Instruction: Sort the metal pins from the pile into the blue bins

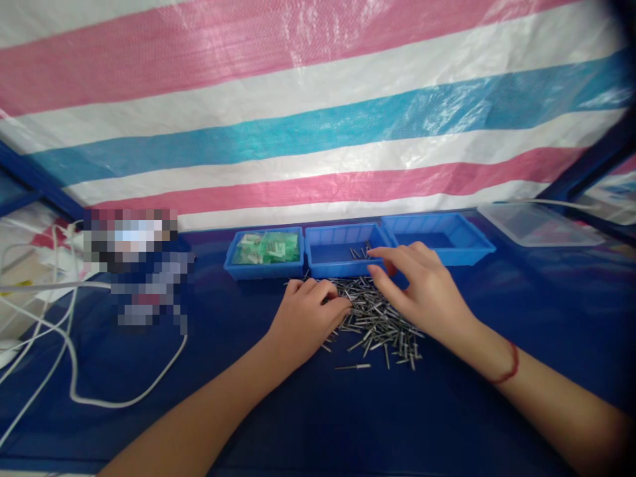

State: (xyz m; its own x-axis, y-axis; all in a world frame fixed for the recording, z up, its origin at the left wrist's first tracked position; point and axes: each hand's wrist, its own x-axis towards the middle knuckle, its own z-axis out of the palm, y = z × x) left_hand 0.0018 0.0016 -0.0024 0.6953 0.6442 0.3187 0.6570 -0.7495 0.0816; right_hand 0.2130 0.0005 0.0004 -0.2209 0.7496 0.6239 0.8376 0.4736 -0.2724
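A loose pile of blind rivets (377,315), grey metal with thin pins, lies on the dark blue table in front of the bins. My left hand (308,315) rests at the pile's left side with its fingers curled and thumb drawn in; whatever is between the fingertips is hidden. Above the pile's right side is my right hand (422,281), thumb and forefinger apart, nothing visible between them. Its fingertips reach the front right edge of the middle blue bin (328,268), where a few rivets lie inside. One single rivet (354,366) lies nearer to me.
A left blue bin (263,271) holds green-and-clear packets (268,248). The right blue bin (467,255) stands beside the middle one. A clear plastic lid (531,225) lies at the back right. White cables (119,403) loop across the left, near blurred items. Striped sheeting (298,139) hangs behind.
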